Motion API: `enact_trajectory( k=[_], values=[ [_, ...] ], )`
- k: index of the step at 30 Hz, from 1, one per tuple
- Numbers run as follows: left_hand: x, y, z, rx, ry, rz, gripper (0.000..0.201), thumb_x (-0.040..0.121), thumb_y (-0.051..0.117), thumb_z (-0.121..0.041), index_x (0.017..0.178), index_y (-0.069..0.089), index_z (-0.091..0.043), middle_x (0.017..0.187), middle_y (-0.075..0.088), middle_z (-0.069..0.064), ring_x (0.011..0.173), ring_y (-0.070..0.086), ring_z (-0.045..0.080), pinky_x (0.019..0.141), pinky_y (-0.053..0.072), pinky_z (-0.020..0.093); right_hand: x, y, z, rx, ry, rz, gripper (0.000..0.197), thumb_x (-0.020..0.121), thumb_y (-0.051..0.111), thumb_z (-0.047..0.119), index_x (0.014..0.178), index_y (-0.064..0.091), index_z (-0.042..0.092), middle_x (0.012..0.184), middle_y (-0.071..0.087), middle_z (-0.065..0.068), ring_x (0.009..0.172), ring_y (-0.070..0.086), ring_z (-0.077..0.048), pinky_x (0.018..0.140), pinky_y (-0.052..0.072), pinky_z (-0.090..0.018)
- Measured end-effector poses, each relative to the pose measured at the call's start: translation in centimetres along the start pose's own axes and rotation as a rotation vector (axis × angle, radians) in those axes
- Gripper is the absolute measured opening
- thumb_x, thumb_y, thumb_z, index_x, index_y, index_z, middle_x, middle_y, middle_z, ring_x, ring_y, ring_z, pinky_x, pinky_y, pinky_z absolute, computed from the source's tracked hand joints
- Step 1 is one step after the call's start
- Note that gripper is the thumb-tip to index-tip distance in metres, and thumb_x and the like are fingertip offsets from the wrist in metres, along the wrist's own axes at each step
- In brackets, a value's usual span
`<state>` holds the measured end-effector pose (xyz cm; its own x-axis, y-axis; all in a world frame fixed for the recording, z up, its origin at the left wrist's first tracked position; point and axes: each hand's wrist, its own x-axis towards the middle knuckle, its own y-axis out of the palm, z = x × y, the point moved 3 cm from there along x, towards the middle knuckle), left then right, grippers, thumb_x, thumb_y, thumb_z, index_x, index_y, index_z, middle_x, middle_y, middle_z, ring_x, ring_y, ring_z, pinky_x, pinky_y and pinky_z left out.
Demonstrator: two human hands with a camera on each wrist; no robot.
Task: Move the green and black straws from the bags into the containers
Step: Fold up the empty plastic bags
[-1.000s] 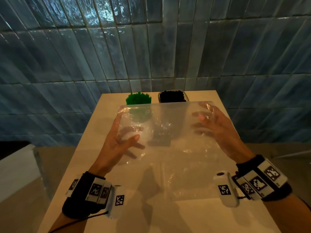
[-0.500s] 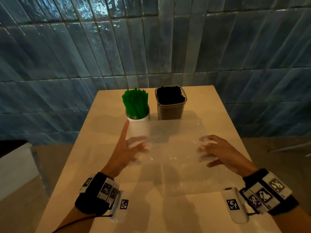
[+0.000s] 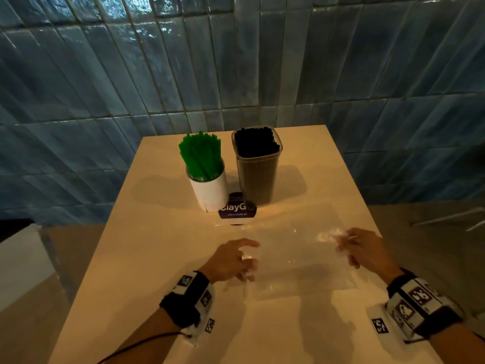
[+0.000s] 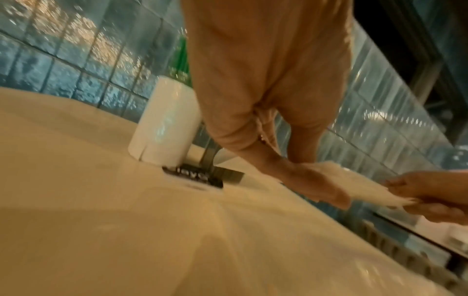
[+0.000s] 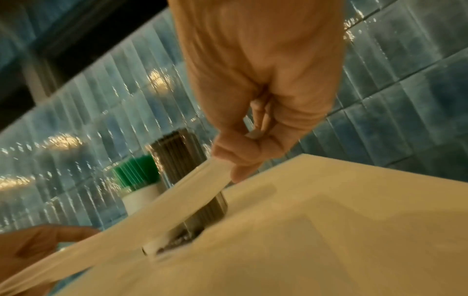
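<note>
Green straws (image 3: 200,156) stand in a white cup (image 3: 210,191) at the table's far end. Beside it on the right, black straws (image 3: 256,141) fill a clear square container (image 3: 258,177). An empty clear plastic bag (image 3: 294,248) is stretched low over the table between my hands. My left hand (image 3: 244,261) pinches its left edge with curled fingers. My right hand (image 3: 343,245) pinches the crumpled right edge. The right wrist view shows that pinch (image 5: 228,162) on the bag (image 5: 152,210). In the left wrist view my left hand (image 4: 324,186) holds the bag (image 4: 367,184).
A round purple sticker (image 3: 237,210) lies on the cream table (image 3: 147,258) just in front of the two containers. A blue tiled wall (image 3: 236,74) rises behind the table's far edge. The floor drops away on both sides.
The bag was held up in front of the containers; both hands have brought it down and toward me, close to the tabletop. The containers now show in full.
</note>
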<state>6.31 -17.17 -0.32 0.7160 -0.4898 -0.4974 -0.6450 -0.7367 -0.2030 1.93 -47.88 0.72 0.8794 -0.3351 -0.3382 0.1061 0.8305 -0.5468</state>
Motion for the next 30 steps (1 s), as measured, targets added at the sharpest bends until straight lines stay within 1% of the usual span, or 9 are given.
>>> enact_trajectory(
  k=[2,4,6,10,13,16,19,26,30],
  values=[
    [0.5,1.6,1.5,0.177,-0.009,0.050,0.038,0.085,0.068,-0.019,0.120,0.056,-0.023,0.082,0.066,0.001,0.068,0.065,0.010,0.064,0.055,0.022,-0.2,0.5,-2.4,-0.020,0.078,0.015,0.015,0.083,0.070,0.013,0.070,0.062,0.010,0.066,0.069,-0.013,0.043,0.055,-0.016,0.041,0.043,-0.019],
    [0.7,2.7,3.1,0.380,0.003,0.064,0.037,0.085,0.067,-0.023,0.121,0.057,-0.023,0.091,0.067,0.004,0.077,0.064,0.013,0.070,0.052,0.019,-0.3,1.2,-4.4,-0.119,0.142,0.037,0.017,0.083,0.069,0.018,0.071,0.060,0.010,0.075,0.069,-0.012,0.062,0.061,-0.022,0.057,0.049,-0.025],
    [0.8,3.3,4.4,0.483,0.015,0.041,0.037,0.086,0.062,-0.022,0.123,0.057,-0.025,0.106,0.067,0.007,0.091,0.064,0.016,0.072,0.046,0.013,-0.3,1.9,-5.7,-0.338,0.174,0.046,0.021,0.086,0.065,0.026,0.077,0.059,0.009,0.083,0.065,-0.008,0.077,0.057,-0.021,0.071,0.042,-0.028],
    [1.2,3.7,5.5,0.616,0.063,-0.008,0.042,0.086,0.060,-0.021,0.128,0.053,-0.024,0.117,0.056,0.007,0.106,0.056,0.022,0.085,0.039,0.017,-0.1,2.6,-6.0,-0.327,0.181,-0.025,0.022,0.082,0.069,0.022,0.073,0.055,0.008,0.080,0.060,-0.009,0.078,0.053,-0.021,0.058,0.034,-0.023],
    [1.7,3.8,5.9,0.658,0.015,-0.033,0.045,0.087,0.058,-0.021,0.130,0.048,-0.029,0.115,0.045,0.005,0.110,0.050,0.024,0.095,0.040,0.027,0.5,3.2,-6.0,-0.347,0.224,0.029,0.025,0.080,0.072,0.024,0.091,0.052,0.013,0.101,0.061,-0.011,0.091,0.054,-0.023,0.072,0.035,-0.023],
    [2.0,3.6,6.1,0.646,-0.001,-0.061,0.048,0.088,0.052,-0.013,0.133,0.044,-0.029,0.114,0.040,0.004,0.108,0.050,0.025,0.092,0.041,0.025,0.9,3.4,-6.1,-0.283,0.311,0.041,0.048,0.073,0.078,0.022,0.112,0.052,0.010,0.114,0.061,-0.015,0.103,0.057,-0.030,0.077,0.041,-0.027],
    [2.1,3.3,6.1,0.651,-0.007,-0.099,0.048,0.091,0.048,-0.013,0.137,0.041,-0.027,0.119,0.041,0.008,0.110,0.049,0.026,0.095,0.040,0.027,0.9,3.5,-5.9,-0.306,0.369,0.086,0.057,0.072,0.079,0.023,0.120,0.050,0.009,0.122,0.057,-0.016,0.110,0.054,-0.032,0.084,0.043,-0.031],
    [2.0,3.2,5.6,0.644,-0.020,-0.112,0.053,0.088,0.051,-0.013,0.138,0.037,-0.025,0.116,0.028,0.004,0.114,0.045,0.027,0.098,0.040,0.027,0.5,4.3,-4.7,-0.432,0.344,0.178,0.060,0.086,0.063,0.031,0.134,0.039,0.006,0.139,0.044,-0.012,0.126,0.043,-0.027,0.097,0.036,-0.026],
    [1.8,3.3,5.0,0.895,-0.028,-0.141,0.060,0.083,0.061,-0.021,0.137,0.034,-0.024,0.143,0.011,0.010,0.133,0.020,0.034,0.107,0.035,0.040,0.2,5.0,-3.8,-0.327,0.337,0.148,0.064,0.085,0.065,0.023,0.137,0.034,0.004,0.139,0.043,-0.017,0.125,0.043,-0.032,0.098,0.038,-0.032]
  ],
)
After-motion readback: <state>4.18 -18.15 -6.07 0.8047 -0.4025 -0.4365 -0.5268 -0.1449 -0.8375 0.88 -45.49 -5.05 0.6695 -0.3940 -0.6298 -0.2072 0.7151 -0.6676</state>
